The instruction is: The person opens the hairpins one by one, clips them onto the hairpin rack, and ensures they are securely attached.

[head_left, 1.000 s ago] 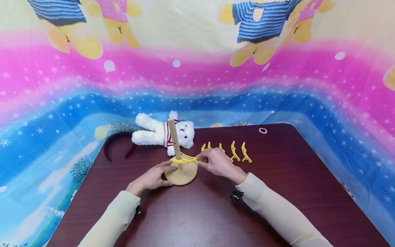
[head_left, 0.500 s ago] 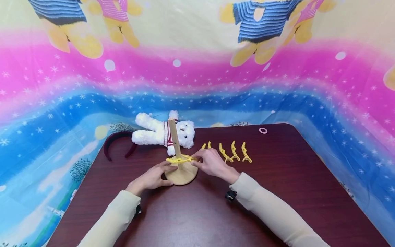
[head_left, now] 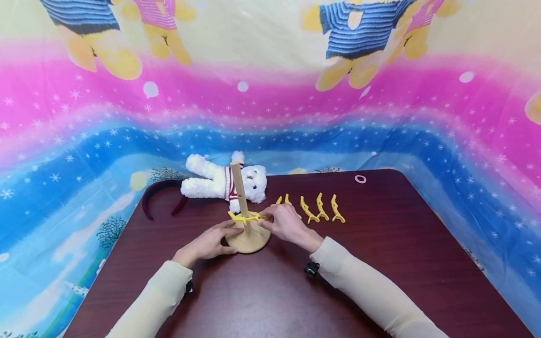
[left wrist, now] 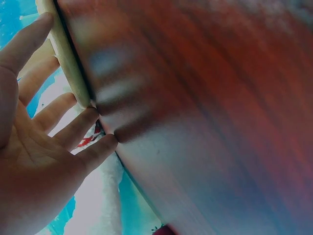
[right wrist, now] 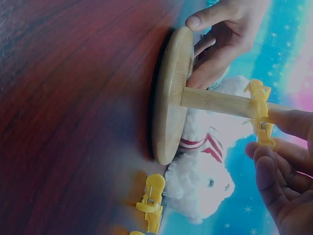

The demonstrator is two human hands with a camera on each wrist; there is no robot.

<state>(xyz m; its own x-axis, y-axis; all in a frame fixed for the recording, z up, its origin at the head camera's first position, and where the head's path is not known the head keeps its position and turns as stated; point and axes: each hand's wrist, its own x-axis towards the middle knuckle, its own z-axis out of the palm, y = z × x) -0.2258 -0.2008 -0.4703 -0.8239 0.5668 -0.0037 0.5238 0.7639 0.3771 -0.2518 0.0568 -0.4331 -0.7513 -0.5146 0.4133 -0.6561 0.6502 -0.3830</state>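
Currently, one yellow clip [right wrist: 262,108] stands across the wooden post [head_left: 238,188], clear above the round base [head_left: 251,241]; its arms appear to pass either side of the wood. Whether its teeth bear on the post cannot be confirmed. The right hand [head_left: 287,226] pinches the clip's end, right of the post, between thumb and fingers, so the fastening is judged well advanced but not finished. The left hand [head_left: 207,244] rests at the base's left edge, fingers spread and mostly straight, apparently steadying it. No second clip is seen on the post. Beyond the right hand, loose clips [head_left: 320,206] lie in a row on the bench [head_left: 253,291], unattached; the hand partly covers the row, so no firm count is entered. As far as the views show, one clip is at the post and the others are not. Behind the post lies a white plush bear [head_left: 213,182]; farther out are a dark red headband [head_left: 145,199] at left and a pale ring [head_left: 357,180] at right. Printed cloth [head_left: 270,108] hangs behind.
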